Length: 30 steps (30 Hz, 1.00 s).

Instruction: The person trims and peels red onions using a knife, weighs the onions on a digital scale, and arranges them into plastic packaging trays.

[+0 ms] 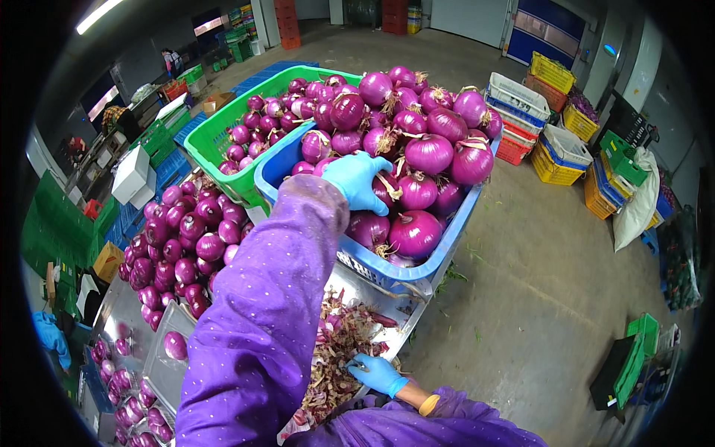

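Observation:
My left hand (360,181), in a blue glove, reaches over a blue plastic crate (413,274) heaped with red onions (429,153). Its fingers are spread against an onion (384,189) near the middle of the crate; whether they grip it cannot be told. My right hand (377,373), gloved too, rests low over a pile of dry onion skins (341,346) on the metal table (416,315). Something small and dark shows at its fingertips, too small to name. Left of my sleeve lies a heap of smaller peeled red onions (187,240).
A green crate (223,167) of onions adjoins the blue one. A clear tray (162,357) holding one onion (175,345) and several packed onions (134,410) are at lower left. Stacked crates (511,128) stand on the floor at right. Other people work far left.

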Each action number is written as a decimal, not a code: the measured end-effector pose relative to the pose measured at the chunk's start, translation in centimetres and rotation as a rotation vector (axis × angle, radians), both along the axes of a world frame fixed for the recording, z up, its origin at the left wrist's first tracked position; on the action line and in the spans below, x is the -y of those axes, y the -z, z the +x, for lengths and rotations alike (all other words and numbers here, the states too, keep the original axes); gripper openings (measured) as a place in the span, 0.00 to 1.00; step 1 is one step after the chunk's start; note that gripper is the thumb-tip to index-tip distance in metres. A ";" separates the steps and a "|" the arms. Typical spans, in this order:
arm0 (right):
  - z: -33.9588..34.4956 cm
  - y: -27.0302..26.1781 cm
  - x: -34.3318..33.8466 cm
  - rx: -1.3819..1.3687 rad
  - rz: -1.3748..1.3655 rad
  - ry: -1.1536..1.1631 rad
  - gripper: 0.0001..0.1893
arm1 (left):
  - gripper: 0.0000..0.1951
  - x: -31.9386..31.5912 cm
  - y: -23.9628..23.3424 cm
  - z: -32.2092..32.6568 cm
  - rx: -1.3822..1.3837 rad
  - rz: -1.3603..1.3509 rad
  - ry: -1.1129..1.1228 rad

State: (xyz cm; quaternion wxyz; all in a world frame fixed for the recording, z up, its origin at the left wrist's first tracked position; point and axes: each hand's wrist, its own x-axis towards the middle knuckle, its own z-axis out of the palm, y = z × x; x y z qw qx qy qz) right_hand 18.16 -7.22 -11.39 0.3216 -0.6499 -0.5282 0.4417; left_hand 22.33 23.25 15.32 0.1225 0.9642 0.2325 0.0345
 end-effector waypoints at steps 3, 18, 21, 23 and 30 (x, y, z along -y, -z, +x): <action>0.1 0.6 0.4 0.000 -0.079 -0.061 0.17 | 0.39 1.0 0.8 -2.3 0.327 -0.114 -0.075; -3.5 -8.6 -4.4 -0.020 0.456 0.005 0.09 | 0.39 19.5 13.7 -24.1 1.675 -1.390 -0.709; -4.2 -10.4 -5.6 0.094 0.528 -0.029 0.10 | 0.36 21.2 13.2 -24.5 1.639 -1.352 -0.750; -4.3 -10.2 -5.9 0.249 0.491 -0.090 0.12 | 0.36 21.7 13.7 -24.3 1.667 -1.315 -0.772; -4.4 -10.5 -5.2 0.262 0.554 -0.085 0.14 | 0.36 22.8 13.8 -24.3 1.644 -1.254 -0.782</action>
